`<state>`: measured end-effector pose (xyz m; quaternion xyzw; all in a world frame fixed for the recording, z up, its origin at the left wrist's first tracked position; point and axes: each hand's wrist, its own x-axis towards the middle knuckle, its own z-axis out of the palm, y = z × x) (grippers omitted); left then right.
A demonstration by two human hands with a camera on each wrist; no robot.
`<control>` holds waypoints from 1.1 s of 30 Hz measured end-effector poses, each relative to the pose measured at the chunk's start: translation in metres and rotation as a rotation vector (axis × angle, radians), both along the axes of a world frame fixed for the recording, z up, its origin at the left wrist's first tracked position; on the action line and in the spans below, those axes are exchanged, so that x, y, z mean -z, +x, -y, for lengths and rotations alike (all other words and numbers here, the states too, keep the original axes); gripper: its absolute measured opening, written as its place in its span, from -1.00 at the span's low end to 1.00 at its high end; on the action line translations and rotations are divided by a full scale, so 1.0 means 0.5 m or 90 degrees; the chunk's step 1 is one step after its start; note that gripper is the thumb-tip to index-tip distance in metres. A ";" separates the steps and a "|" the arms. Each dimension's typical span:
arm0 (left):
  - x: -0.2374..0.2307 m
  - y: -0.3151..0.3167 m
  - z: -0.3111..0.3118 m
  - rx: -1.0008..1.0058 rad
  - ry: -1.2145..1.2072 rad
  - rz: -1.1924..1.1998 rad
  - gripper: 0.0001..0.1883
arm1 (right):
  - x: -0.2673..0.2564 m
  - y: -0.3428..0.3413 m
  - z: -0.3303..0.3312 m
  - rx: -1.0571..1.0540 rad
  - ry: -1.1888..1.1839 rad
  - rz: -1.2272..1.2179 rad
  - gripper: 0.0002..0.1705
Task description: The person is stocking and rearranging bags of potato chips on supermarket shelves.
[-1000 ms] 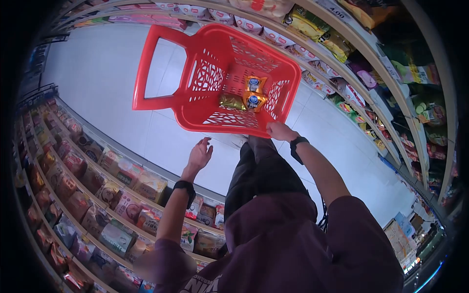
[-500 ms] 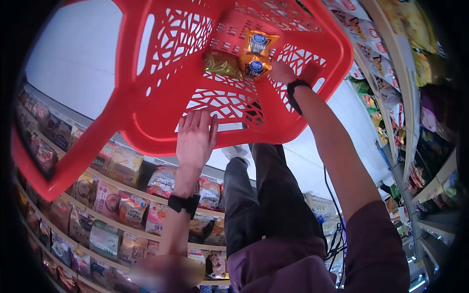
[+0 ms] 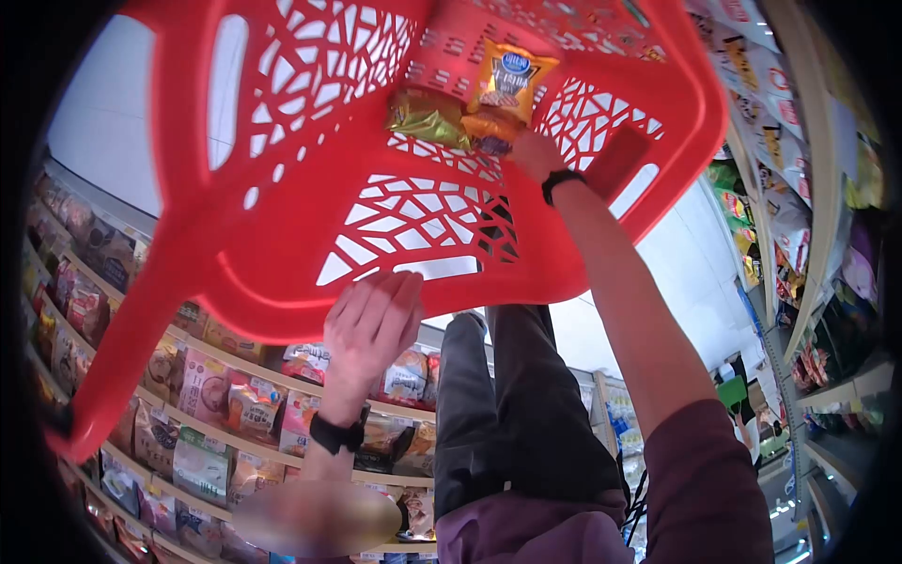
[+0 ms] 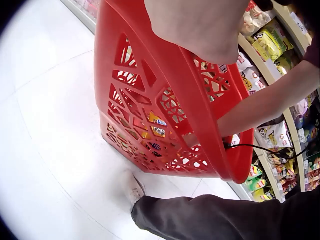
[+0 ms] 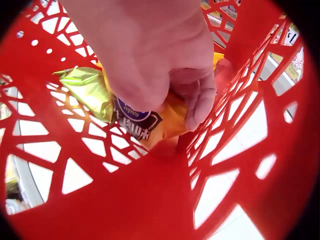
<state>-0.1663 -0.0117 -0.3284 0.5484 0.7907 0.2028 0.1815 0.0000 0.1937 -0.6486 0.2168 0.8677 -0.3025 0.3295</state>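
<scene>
A red shopping basket (image 3: 291,226) with cut-out walls is tilted toward me. My left hand (image 3: 371,324) holds its near rim, fingers bent over the edge; the left wrist view shows that hand (image 4: 200,30) above the basket's side. Deep inside the basket is my right hand (image 3: 536,155), pinching the lower orange snack bag (image 5: 135,122) between thumb and fingers. Part of that bag is hidden behind the hand. Another orange snack bag (image 3: 512,80) with a blue logo lies just above it, and a shiny green-gold snack bag (image 3: 427,117) lies to its left.
Shelves of packaged food (image 3: 202,385) run along the left, and more shelves with snack bags (image 3: 752,103) line the right. White floor tiles (image 4: 50,125) show below the basket. My shoe (image 4: 132,187) is close to the basket's bottom. A dark cable (image 4: 260,147) hangs near my right arm.
My right hand has left the basket's rim and reached down to the lower orange snack bag. My left hand has come onto the near rim. The basket appears closer and more tilted.
</scene>
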 end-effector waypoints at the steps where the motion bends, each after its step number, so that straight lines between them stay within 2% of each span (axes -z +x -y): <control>1: 0.000 0.001 0.000 -0.008 -0.005 0.000 -0.70 | -0.038 0.005 0.008 -0.038 0.006 -0.023 -0.78; 4: -0.006 -0.002 -0.004 -0.029 -0.061 0.030 -0.79 | -0.154 0.002 0.031 -0.111 0.107 -0.035 -0.78; 6: -0.013 0.005 -0.019 -0.102 -0.126 0.059 -0.81 | -0.246 0.003 0.025 -0.125 0.062 -0.051 -0.79; 8: -0.001 0.023 -0.014 -0.158 -0.381 0.082 -0.76 | -0.354 -0.001 0.014 -0.143 0.088 -0.055 -0.78; 9: 0.030 0.034 0.015 -0.116 -0.298 0.073 -0.75 | -0.424 -0.008 0.005 -0.116 0.063 -0.029 -0.78; 10: 0.025 0.043 0.015 -0.113 -0.292 0.120 -0.78 | -0.456 -0.002 0.005 -0.110 0.077 -0.034 -0.78; 11: 0.018 0.070 0.012 -0.185 -0.247 0.163 -0.78 | -0.510 -0.011 -0.006 -0.129 0.052 0.050 -0.77; 12: 0.023 0.095 0.020 -0.268 -0.163 0.310 -0.76 | -0.550 -0.001 -0.011 -0.127 0.054 0.012 -0.77; 13: -0.015 0.104 0.006 -0.280 -0.223 0.380 -0.72 | -0.593 0.004 -0.014 -0.121 0.058 0.012 -0.77; 15: -0.081 0.126 0.008 -0.223 -0.185 0.432 -0.74 | -0.637 0.032 -0.013 -0.040 0.044 0.010 -0.73; 16: -0.078 0.133 0.031 -0.166 -0.153 0.441 -0.74 | -0.659 0.045 -0.012 -0.027 0.039 0.019 -0.71; 17: -0.109 0.138 0.044 -0.152 -0.206 0.398 -0.72 | -0.706 0.053 -0.007 -0.007 0.044 0.021 -0.71; 19: -0.123 0.131 0.105 -0.106 -0.245 0.373 -0.66 | -0.729 0.081 0.010 0.018 0.071 0.036 -0.70; 20: -0.121 0.123 0.144 -0.087 -0.301 0.304 -0.64 | -0.726 0.101 0.021 0.063 0.070 0.030 -0.70; 21: -0.102 0.110 0.197 -0.077 -0.293 0.314 -0.64 | -0.733 0.118 0.031 0.093 0.068 0.020 -0.68; 22: -0.116 0.093 0.236 -0.087 -0.334 0.307 -0.64 | -0.777 0.126 0.041 0.087 0.087 0.019 -0.67; 23: -0.109 0.074 0.288 -0.096 -0.343 0.279 -0.63 | -0.765 0.147 0.058 0.135 0.116 -0.023 -0.66; 24: -0.097 0.057 0.344 -0.127 -0.338 0.252 -0.63 | -0.824 0.153 0.067 0.161 0.086 0.034 -0.63; 25: -0.102 0.038 0.389 -0.196 -0.372 0.294 -0.61 | -0.825 0.170 0.075 0.165 0.084 0.046 -0.60; 26: -0.060 0.017 0.451 -0.231 -0.375 0.296 -0.60 | -0.818 0.193 0.088 0.187 0.097 0.030 -0.58; 28: -0.083 -0.004 0.538 -0.318 -0.378 0.366 -0.63 | -0.795 0.230 0.117 0.211 0.146 0.030 -0.61; 30: -0.061 -0.023 0.630 -0.368 -0.385 0.390 -0.63 | -0.826 0.237 0.132 0.215 0.190 0.005 -0.62; 32: -0.065 -0.033 0.709 -0.419 -0.391 0.473 -0.59 | -0.824 0.252 0.149 0.201 0.235 -0.013 -0.64; 33: -0.026 -0.043 0.761 -0.397 -0.346 0.556 -0.64 | -0.831 0.252 0.154 0.163 0.283 -0.051 -0.70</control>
